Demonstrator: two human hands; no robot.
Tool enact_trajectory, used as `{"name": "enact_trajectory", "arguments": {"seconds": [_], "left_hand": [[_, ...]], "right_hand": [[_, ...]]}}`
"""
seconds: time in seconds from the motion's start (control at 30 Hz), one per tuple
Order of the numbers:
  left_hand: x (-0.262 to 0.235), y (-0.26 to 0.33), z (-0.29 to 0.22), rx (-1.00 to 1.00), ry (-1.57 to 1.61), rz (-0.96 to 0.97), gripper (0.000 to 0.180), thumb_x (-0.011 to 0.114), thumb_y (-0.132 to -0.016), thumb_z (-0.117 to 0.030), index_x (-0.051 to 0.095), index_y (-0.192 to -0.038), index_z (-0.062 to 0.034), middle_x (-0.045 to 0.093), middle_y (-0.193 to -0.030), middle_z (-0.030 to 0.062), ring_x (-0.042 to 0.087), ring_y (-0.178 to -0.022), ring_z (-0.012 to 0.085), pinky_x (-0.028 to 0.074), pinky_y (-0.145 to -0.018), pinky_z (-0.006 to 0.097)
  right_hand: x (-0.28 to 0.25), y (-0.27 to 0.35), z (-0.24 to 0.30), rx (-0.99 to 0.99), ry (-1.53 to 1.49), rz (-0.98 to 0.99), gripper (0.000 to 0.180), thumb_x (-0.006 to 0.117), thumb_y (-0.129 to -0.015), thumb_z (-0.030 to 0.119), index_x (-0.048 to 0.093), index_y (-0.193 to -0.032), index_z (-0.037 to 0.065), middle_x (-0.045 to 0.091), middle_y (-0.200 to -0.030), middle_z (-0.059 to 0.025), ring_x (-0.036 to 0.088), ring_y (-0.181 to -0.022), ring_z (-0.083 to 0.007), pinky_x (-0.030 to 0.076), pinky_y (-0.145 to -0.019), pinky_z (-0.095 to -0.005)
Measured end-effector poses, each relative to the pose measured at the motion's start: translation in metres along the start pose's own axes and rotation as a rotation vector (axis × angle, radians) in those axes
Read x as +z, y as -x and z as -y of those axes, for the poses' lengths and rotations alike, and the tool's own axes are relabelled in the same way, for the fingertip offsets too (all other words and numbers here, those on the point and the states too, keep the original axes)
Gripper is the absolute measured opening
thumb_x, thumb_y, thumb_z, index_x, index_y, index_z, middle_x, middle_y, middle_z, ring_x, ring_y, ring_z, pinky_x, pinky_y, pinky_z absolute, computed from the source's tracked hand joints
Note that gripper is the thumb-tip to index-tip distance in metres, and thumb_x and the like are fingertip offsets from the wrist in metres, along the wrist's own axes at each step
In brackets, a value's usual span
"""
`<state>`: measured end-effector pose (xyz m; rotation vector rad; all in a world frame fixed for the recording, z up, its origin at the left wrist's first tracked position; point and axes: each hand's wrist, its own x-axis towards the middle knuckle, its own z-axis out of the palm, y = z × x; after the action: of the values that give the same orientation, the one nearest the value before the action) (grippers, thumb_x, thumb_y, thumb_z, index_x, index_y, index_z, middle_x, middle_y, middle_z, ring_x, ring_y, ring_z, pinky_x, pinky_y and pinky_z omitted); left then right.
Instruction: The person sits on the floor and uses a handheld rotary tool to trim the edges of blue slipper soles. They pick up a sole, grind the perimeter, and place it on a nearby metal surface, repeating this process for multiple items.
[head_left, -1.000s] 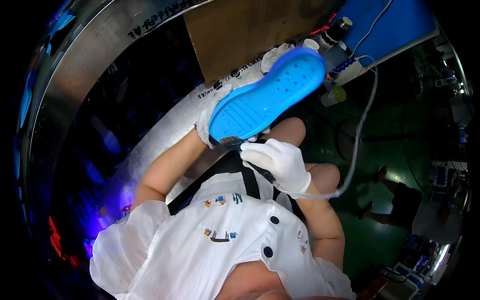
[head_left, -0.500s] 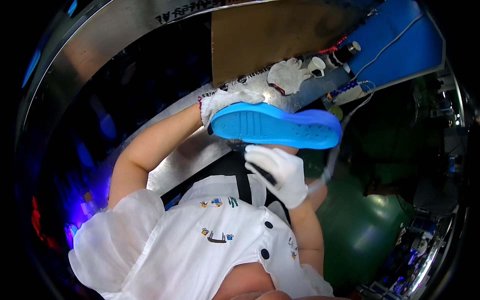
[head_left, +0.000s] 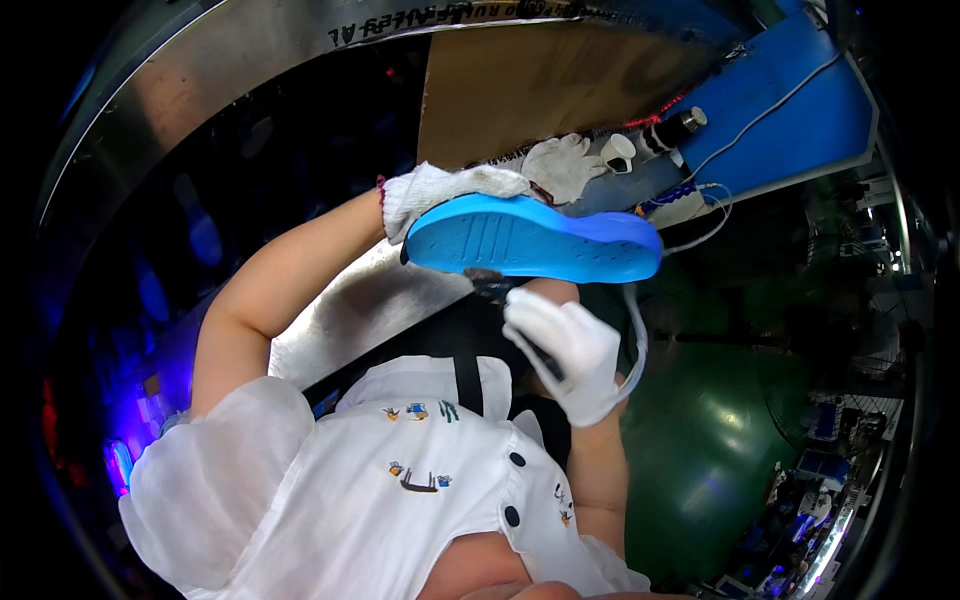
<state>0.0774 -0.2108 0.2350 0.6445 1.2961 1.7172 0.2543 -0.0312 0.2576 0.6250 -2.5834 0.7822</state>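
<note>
We are brushing the blue sole (head_left: pixel 535 240), gripped at nine o'clock by our left hand (head_left: pixel 440 188), our right hand (head_left: pixel 565 350) at six closed on the brush (head_left: pixel 490 284); next strokes likely need steady contact.

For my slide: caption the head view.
Gloved left hand holds a blue shoe sole while the right hand brushes its edge.

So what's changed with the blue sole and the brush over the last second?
The blue shoe sole has been tipped from standing slanted, its tread fully facing the camera, to lying nearly level, side edge showing. The dark brush has moved from near the heel to under the sole's edge. The left hand still grips the sole's end, and the right hand still holds the brush. The spare white glove stays on the bench.
</note>
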Motion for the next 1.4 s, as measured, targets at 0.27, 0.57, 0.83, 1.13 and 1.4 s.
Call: {"name": "enact_trajectory", "arguments": {"seconds": [0.27,0.57,0.83,1.13,1.4], "left_hand": [[-0.013,0.003,0.001,-0.215,0.043,-0.174,0.065,0.067,-0.080,-0.059,0.061,-0.120,-0.0084,0.064,-0.110,0.0142,0.067,-0.092,0.0212,0.058,-0.077,0.034],[-0.017,0.003,0.000,-0.264,0.106,-0.105,0.068,0.062,-0.081,-0.063,0.063,-0.118,-0.0062,0.066,-0.106,0.0147,0.068,-0.085,0.0234,0.059,-0.073,0.036],[0.018,0.001,0.002,-0.159,0.685,-0.048,0.083,0.043,-0.088,-0.068,0.046,-0.137,-0.0017,0.060,-0.115,0.0286,0.065,-0.093,0.0409,0.057,-0.075,0.048],[0.043,0.020,0.063,0.283,0.852,0.014,0.052,0.046,-0.098,-0.036,0.043,-0.139,-0.0044,0.057,-0.125,0.0181,0.061,-0.107,0.0265,0.049,-0.097,0.041],[0.072,0.179,-0.035,0.546,0.894,-0.107,0.077,0.045,-0.092,-0.059,0.032,-0.145,-0.0047,0.054,-0.120,0.0324,0.062,-0.096,0.0502,0.054,-0.075,0.064]], "right_hand": [[-0.014,-0.001,-0.004,-0.065,0.108,-0.018,0.026,0.073,-0.067,0.007,0.070,-0.094,0.009,0.070,-0.100,-0.0088,0.058,-0.061,-0.0219,0.050,-0.054,-0.0291],[-0.031,-0.003,-0.010,-0.068,-0.030,0.022,0.032,0.078,-0.065,0.000,0.070,-0.096,0.004,0.071,-0.099,-0.0116,0.060,-0.065,-0.0202,0.048,-0.059,-0.0277],[-0.017,-0.010,-0.011,-0.053,-0.332,-0.045,0.031,0.082,-0.063,0.006,0.071,-0.092,0.007,0.070,-0.086,-0.0067,0.057,-0.064,-0.0193,0.047,-0.062,-0.0312],[0.018,-0.006,0.019,-0.089,-0.237,-0.330,0.024,0.076,-0.070,0.000,0.070,-0.093,0.001,0.064,-0.080,-0.0096,0.060,-0.075,-0.0234,0.046,-0.068,-0.0340],[0.009,0.029,0.004,0.236,-0.959,-0.689,0.035,0.068,-0.084,0.016,0.052,-0.107,-0.004,0.057,-0.104,-0.0138,0.061,-0.091,-0.0258,0.051,-0.087,-0.0368]]}}
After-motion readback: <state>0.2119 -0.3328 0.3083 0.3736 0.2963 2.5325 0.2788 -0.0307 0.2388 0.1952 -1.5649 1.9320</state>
